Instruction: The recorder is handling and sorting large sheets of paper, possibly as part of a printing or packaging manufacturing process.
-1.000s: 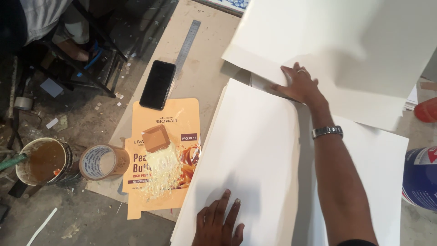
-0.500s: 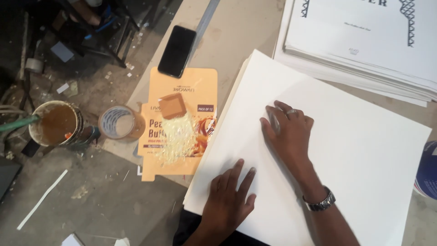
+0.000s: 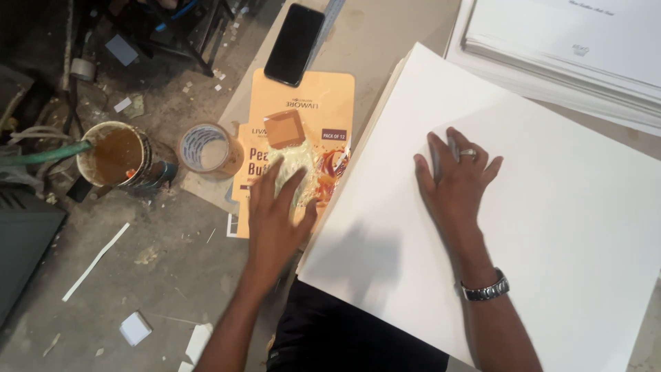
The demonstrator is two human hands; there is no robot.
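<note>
A stack of large white sheets [image 3: 551, 227] lies on the table in front of me. My right hand [image 3: 456, 178] rests flat on the top sheet, fingers spread, with a ring on one finger and a metal watch on the wrist. My left hand [image 3: 277, 217] is off the sheets, blurred, fingers apart over a flattened orange carton [image 3: 303, 110] smeared with pale white paste [image 3: 297, 169]. It holds nothing.
A black phone [image 3: 295, 44] lies beyond the carton, beside a metal ruler [image 3: 329, 21]. A roll of tape [image 3: 205, 149] and a tin of brown liquid [image 3: 116, 154] stand to the left. Another pile of printed white sheets [image 3: 571, 48] sits at the far right.
My left hand left the white sheet and moved left over the pasted carton. My right hand stays flat on the sheet. The view has shifted closer.
</note>
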